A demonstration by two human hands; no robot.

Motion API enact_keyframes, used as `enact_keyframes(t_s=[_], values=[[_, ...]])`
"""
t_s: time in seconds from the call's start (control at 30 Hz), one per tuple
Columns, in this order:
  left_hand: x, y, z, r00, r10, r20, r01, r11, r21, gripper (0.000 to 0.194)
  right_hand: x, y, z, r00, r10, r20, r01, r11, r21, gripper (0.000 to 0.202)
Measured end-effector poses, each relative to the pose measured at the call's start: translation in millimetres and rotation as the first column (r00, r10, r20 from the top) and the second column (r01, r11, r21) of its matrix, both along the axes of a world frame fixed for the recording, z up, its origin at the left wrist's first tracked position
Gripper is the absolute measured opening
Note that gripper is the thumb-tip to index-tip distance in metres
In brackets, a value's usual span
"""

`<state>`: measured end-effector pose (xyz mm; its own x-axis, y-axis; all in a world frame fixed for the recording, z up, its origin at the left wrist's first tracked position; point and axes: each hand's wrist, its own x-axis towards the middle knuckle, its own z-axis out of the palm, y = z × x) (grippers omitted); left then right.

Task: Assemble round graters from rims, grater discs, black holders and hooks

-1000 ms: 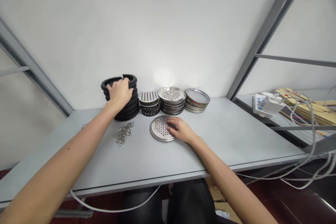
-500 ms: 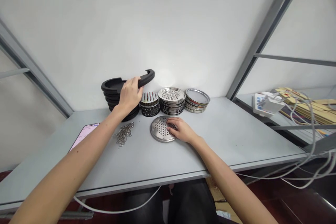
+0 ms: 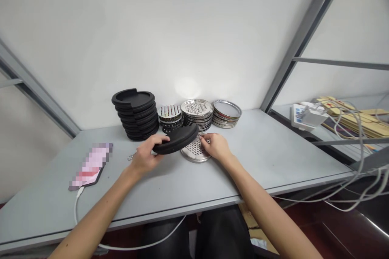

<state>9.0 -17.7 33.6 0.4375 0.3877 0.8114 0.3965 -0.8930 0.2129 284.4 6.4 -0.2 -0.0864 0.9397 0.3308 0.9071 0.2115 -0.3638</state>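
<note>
My left hand (image 3: 146, 156) grips a black round holder (image 3: 179, 139) with a raised rim by its left side, tilted above the table. Under the holder's right part lies a round metal grater plate (image 3: 196, 150), partly covered from view. My right hand (image 3: 216, 146) has its curled fingers on the right edge of that plate, which rests on the table. A stack of similar black holders (image 3: 135, 115), each with a notch in the rim, stands behind my left hand. Small metal rings (image 3: 131, 156) show beside my left hand, the rest of them hidden behind it.
Along the wall stand stacks of small grater discs (image 3: 170, 114), larger grater plates (image 3: 197, 108) and metal ring lids (image 3: 227, 110). A phone (image 3: 91, 166) on a white cable lies at left. A power strip (image 3: 306, 116) and cables sit right, beyond a grey frame post (image 3: 304, 40).
My left hand has lifted the black holder off the stack and brought it right and down, over the grater plate. My right hand stays at the plate's right edge.
</note>
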Motion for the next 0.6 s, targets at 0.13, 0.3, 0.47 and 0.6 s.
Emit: enact_keyframes(t_s=[0.13,0.3,0.47,0.6], values=[[0,-2,-24.7,0.999,-0.049,-0.014,0.048,0.998,-0.042,0.024,7,3,2.7,0.991,-0.124,-0.054,0.126,0.992,0.031,0.038],[3,-3,-27.7,0.991,-0.123,-0.05,0.114,0.982,-0.147,0.018,4,-4,8.9,0.82,0.468,-0.33,-0.412,0.883,0.227,0.048],[-6,-1,-27.0,1.0,0.0,-0.012,-0.002,0.978,-0.206,0.011,-10,-12,11.6,0.628,0.675,-0.387,-0.631,0.733,0.255,0.032],[-8,-2,-23.3,0.989,0.128,-0.079,-0.142,0.967,-0.213,0.021,-11,-7,2.9,0.672,0.666,-0.324,-0.567,0.744,0.354,0.021]])
